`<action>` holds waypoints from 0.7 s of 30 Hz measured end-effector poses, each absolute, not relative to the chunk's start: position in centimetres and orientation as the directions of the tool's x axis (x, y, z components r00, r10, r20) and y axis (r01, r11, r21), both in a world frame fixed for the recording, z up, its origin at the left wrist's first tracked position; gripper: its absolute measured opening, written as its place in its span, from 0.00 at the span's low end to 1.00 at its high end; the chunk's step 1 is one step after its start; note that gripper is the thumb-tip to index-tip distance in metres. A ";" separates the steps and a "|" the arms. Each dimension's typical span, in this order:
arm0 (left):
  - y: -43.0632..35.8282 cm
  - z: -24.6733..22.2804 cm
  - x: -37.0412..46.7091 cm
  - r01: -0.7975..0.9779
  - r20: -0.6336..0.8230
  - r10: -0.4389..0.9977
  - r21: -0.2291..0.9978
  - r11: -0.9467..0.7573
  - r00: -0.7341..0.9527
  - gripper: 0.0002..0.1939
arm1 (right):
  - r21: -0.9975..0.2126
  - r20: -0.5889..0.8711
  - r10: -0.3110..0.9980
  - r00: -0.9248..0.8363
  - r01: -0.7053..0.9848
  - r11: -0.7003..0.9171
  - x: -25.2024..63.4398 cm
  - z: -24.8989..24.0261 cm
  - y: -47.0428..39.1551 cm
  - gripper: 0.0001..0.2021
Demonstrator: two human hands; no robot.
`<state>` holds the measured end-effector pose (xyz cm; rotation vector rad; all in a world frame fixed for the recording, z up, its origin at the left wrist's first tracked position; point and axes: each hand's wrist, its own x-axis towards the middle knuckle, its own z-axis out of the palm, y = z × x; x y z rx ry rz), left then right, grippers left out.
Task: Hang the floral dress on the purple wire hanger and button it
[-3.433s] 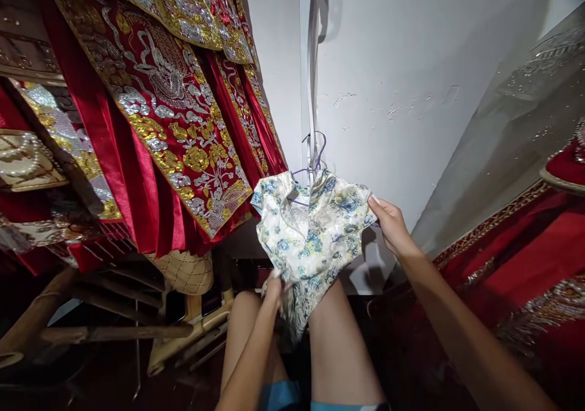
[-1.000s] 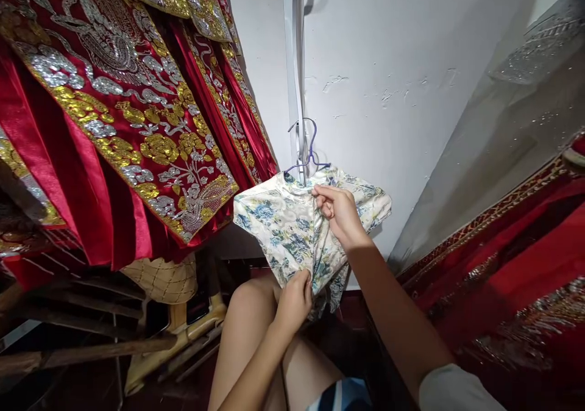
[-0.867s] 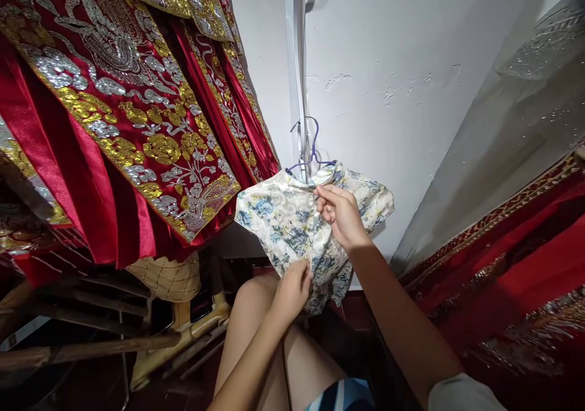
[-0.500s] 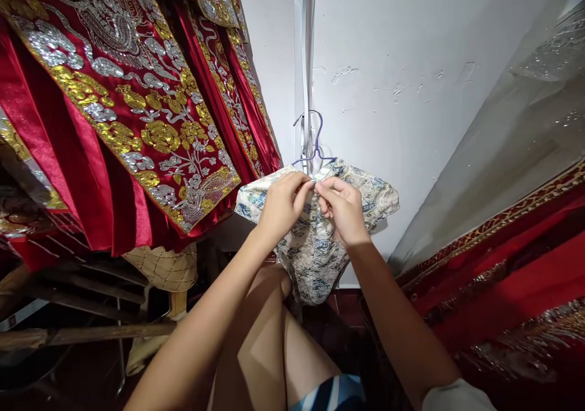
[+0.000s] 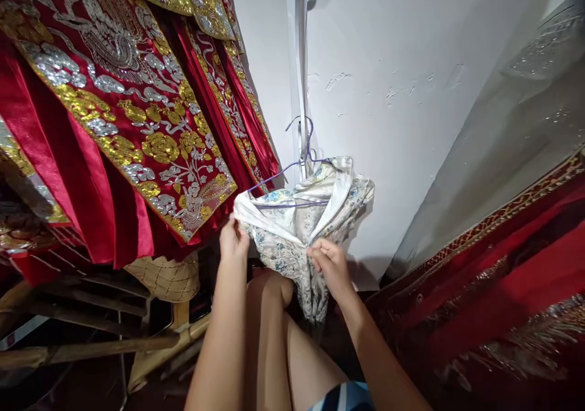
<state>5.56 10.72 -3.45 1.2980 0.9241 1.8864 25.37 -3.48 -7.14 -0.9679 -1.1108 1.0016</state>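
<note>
A white shirt with a blue and green floral print (image 5: pixel 276 255) hangs part-way off a purple wire hanger (image 5: pixel 274 179), its front spread at the neck so the pale inner side shows. My left hand (image 5: pixel 234 240) pinches the shirt's edge near the left shoulder, where the hanger's left arm is bare. Lower, at the bottom of the neck opening, my right hand (image 5: pixel 326 261) grips the front edge between thumb and fingers. The right shoulder of the shirt still lies over the hanger. Below my hands the cloth falls in bunched folds.
Red costumes with gold and silver sequins (image 5: pixel 159 149) hang at the left. A pale strip (image 5: pixel 299 51) runs down the white wall (image 5: pixel 388 45) behind the hanger. Wooden poles (image 5: pixel 86 350) lie low left. More red, fringed cloth (image 5: pixel 516 277) is at the right, beside clear plastic sheeting (image 5: pixel 493 136).
My hands have parted from the collar: the left moved left and down with the shirt's shoulder, the right downward. The neck has been pulled open and the left shoulder has come off the hanger.
</note>
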 end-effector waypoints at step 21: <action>-0.6 -7.3 11.9 -0.311 0.212 0.941 0.942 -0.125 0.265 0.19 | -0.992 0.024 0.997 0.074 0.122 0.015 29.2 -13.1 -7.4 0.21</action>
